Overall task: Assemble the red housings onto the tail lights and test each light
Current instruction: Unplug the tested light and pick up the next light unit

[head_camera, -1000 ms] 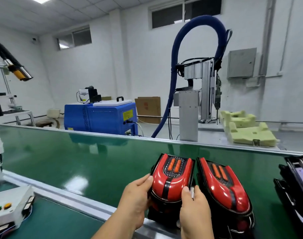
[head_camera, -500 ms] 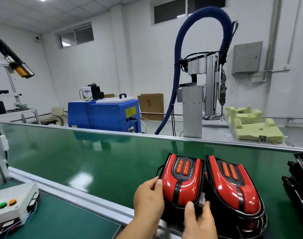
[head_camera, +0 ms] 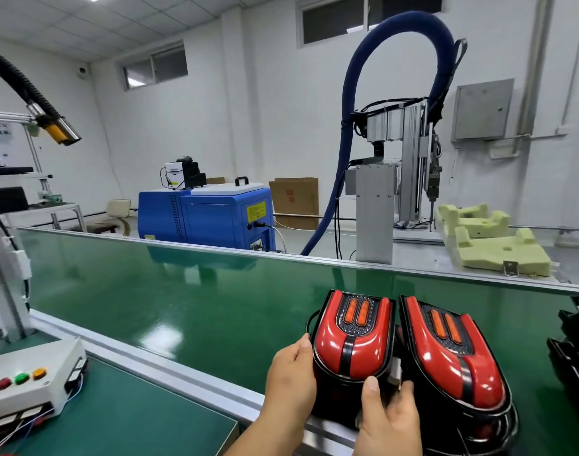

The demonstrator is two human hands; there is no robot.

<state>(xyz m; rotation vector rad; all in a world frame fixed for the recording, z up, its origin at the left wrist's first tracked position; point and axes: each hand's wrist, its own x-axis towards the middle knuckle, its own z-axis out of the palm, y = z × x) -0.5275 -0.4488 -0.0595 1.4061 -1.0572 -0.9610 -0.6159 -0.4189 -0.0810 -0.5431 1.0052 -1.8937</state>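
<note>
Hands first, nearest us: the left hand point(head_camera: 291, 386) wraps the left flank of a tail light point(head_camera: 337, 403), thumb up against its red housing point(head_camera: 327, 343), while the right hand point(head_camera: 390, 422) clamps the near end, thumb on top, fingers tucked down the right side. The light sits at the near edge of the green conveyor belt point(head_camera: 182, 307), just beside a second tail light point(head_camera: 456, 357). Off left, a white control box point(head_camera: 28, 399). Beyond the belt, a blue machine point(head_camera: 209, 218), an arching blue hose point(head_camera: 380, 44) and pale foam fixtures point(head_camera: 498, 251).
</note>
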